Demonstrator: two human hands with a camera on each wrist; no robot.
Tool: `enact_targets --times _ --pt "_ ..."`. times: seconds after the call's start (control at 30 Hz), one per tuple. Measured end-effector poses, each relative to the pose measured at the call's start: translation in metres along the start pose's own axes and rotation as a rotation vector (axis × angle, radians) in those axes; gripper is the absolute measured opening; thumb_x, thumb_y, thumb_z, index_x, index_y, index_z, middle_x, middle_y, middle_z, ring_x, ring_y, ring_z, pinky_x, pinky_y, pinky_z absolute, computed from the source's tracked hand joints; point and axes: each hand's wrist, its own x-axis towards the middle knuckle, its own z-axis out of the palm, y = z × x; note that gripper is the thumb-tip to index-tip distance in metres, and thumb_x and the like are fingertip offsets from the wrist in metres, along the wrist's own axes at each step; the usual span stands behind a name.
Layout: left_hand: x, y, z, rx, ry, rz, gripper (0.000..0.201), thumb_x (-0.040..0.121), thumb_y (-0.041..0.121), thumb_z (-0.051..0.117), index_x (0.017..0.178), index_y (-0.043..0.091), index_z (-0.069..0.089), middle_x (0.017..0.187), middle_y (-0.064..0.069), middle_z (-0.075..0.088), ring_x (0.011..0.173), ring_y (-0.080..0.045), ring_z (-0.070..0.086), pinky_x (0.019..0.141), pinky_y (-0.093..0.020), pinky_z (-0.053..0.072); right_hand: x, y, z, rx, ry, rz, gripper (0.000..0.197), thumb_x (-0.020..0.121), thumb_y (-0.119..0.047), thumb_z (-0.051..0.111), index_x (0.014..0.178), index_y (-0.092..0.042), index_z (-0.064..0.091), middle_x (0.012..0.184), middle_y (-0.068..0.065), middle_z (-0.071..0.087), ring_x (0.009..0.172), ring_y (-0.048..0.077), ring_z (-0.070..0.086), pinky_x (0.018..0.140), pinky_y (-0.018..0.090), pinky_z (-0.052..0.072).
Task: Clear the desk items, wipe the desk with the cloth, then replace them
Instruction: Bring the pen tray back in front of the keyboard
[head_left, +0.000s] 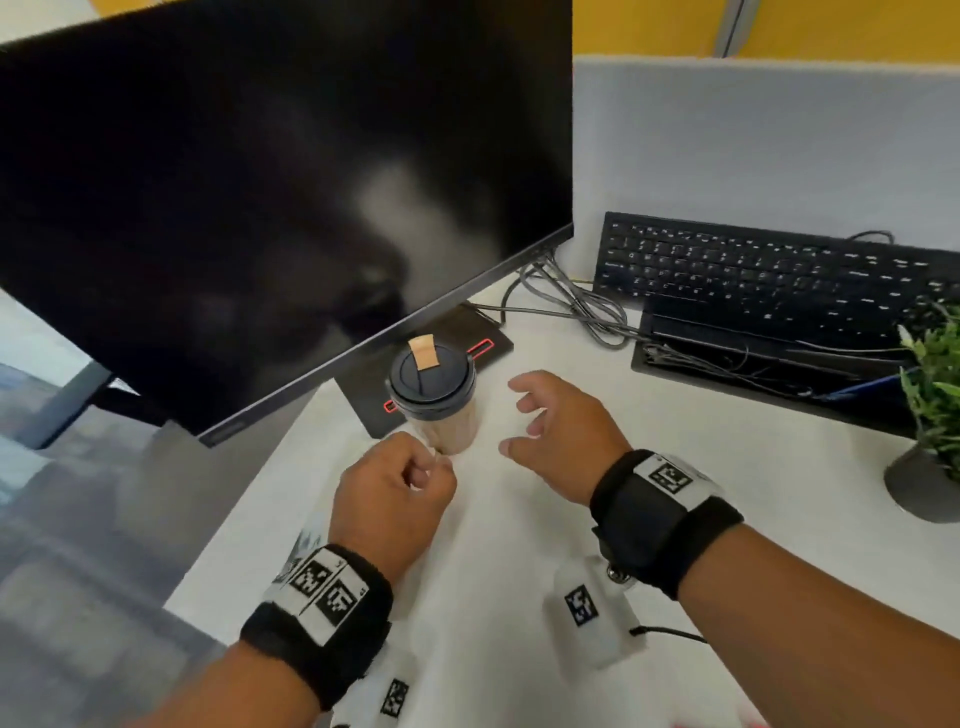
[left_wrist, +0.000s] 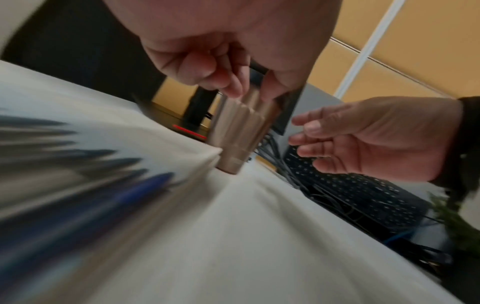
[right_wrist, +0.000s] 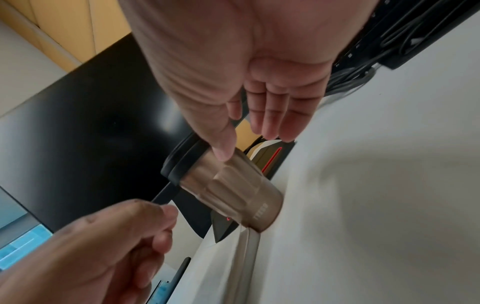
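A tan ribbed cup (head_left: 452, 423) with a black lid stands on the white desk (head_left: 519, 571) in front of the monitor base. My left hand (head_left: 428, 470) hovers just before the cup's foot with curled fingers, and I see nothing between them. To the cup's right, a little apart from it, my right hand (head_left: 519, 415) has its fingers spread. The right wrist view shows the cup (right_wrist: 239, 191) between the right hand (right_wrist: 246, 144) and the left hand (right_wrist: 166, 226). A raised white fold (right_wrist: 250, 246) runs from the cup's foot. The left wrist view shows the cup (left_wrist: 241, 131) behind the left hand (left_wrist: 250, 92).
A large black monitor (head_left: 260, 208) overhangs the cup, with its base (head_left: 488, 343) right behind it. A black keyboard (head_left: 779, 275) leans on the grey partition above a cable tray (head_left: 753, 374). A potted plant (head_left: 930, 415) stands at the right. The desk's left edge (head_left: 234, 519) is near.
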Motion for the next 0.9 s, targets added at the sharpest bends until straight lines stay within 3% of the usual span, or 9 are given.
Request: enact_targets --times 0.1,0.2,0.3,0.47,0.6,0.7,0.77,0.83,0.9 --pt "0.016 -0.024 -0.009 0.065 0.035 -0.104 0.019 0.074 0.038 0.066 0.078 0.025 0.054 0.083 0.003 0.061 0.079 -0.021 0.058 0.070 -0.034 0.049 0.014 -0.007 0.014 -0.045 -0.001 0.038 0.067 0.074 -0.025 0.077 0.132 -0.027 0.044 0.120 -0.003 0.056 0.104 0.016 0.057 0.093 0.032 0.049" --pt "0.025 -0.048 -0.013 0.321 -0.052 -0.186 0.049 0.071 0.053 0.065 0.108 0.023 0.054 0.116 0.000 0.051 0.109 -0.024 0.049 0.090 -0.038 0.046 0.019 -0.004 0.031 -0.159 -0.083 0.138 0.060 0.077 -0.025 0.073 0.131 -0.020 0.047 0.124 0.003 0.058 0.112 0.021 0.057 0.096 0.030 0.046" --pt "0.021 -0.068 -0.013 0.503 -0.175 -0.286 0.076 0.064 0.070 0.056 0.125 0.026 0.045 0.131 -0.002 0.045 0.119 -0.027 0.045 0.096 -0.043 0.045 0.012 0.002 0.053 -0.194 -0.184 0.227 0.049 0.081 -0.026 0.068 0.126 -0.018 0.052 0.127 0.004 0.060 0.114 0.022 0.056 0.097 0.028 0.046" --pt "0.021 -0.067 -0.016 0.477 -0.234 -0.324 0.073 0.059 0.070 0.061 0.117 0.030 0.045 0.122 -0.001 0.048 0.111 -0.026 0.046 0.091 -0.044 0.048 -0.003 0.000 0.082 -0.113 -0.244 0.283 0.053 0.081 -0.034 0.067 0.128 -0.016 0.052 0.124 0.002 0.061 0.114 0.020 0.056 0.095 0.027 0.045" --pt "0.014 -0.060 -0.010 0.344 -0.264 -0.371 0.077 0.057 0.057 0.076 0.120 0.026 0.044 0.118 -0.006 0.050 0.111 -0.029 0.050 0.092 -0.042 0.050 -0.017 -0.007 0.094 -0.060 -0.247 0.314 0.053 0.075 -0.036 0.074 0.118 -0.012 0.054 0.107 0.003 0.063 0.103 0.022 0.062 0.087 0.032 0.052" --pt "0.009 -0.063 -0.009 0.150 -0.230 -0.430 0.079 0.056 0.044 0.083 0.121 0.023 0.043 0.112 -0.003 0.055 0.104 -0.026 0.058 0.087 -0.039 0.053 -0.026 -0.004 0.094 -0.046 -0.199 0.354 0.060 0.073 -0.035 0.077 0.120 -0.012 0.049 0.111 0.003 0.060 0.101 0.021 0.060 0.086 0.032 0.052" --pt "0.006 -0.070 -0.008 0.032 -0.252 -0.477 0.058 0.065 0.036 0.083 0.111 0.020 0.050 0.102 0.001 0.060 0.093 -0.023 0.061 0.081 -0.036 0.054 -0.030 0.000 0.090 -0.016 -0.176 0.379 0.067 0.072 -0.036 0.078 0.126 -0.012 0.046 0.117 0.004 0.058 0.101 0.018 0.057 0.085 0.027 0.047" --pt "0.005 -0.076 -0.009 -0.129 -0.297 -0.523 0.030 0.072 0.033 0.079 0.086 0.014 0.061 0.087 -0.004 0.071 0.082 -0.028 0.066 0.080 -0.042 0.057 -0.034 0.004 0.086 0.016 -0.180 0.390 0.070 0.072 -0.037 0.078 0.129 -0.011 0.047 0.120 0.003 0.058 0.103 0.017 0.055 0.084 0.024 0.042" --pt "0.002 -0.072 -0.012 -0.334 -0.355 -0.570 0.019 0.080 0.031 0.074 0.078 0.014 0.066 0.082 -0.011 0.075 0.077 -0.031 0.068 0.071 -0.038 0.056 -0.039 0.008 0.079 0.062 -0.180 0.386 0.058 0.072 -0.036 0.078 0.119 -0.012 0.055 0.106 0.000 0.062 0.096 0.016 0.057 0.080 0.024 0.044"
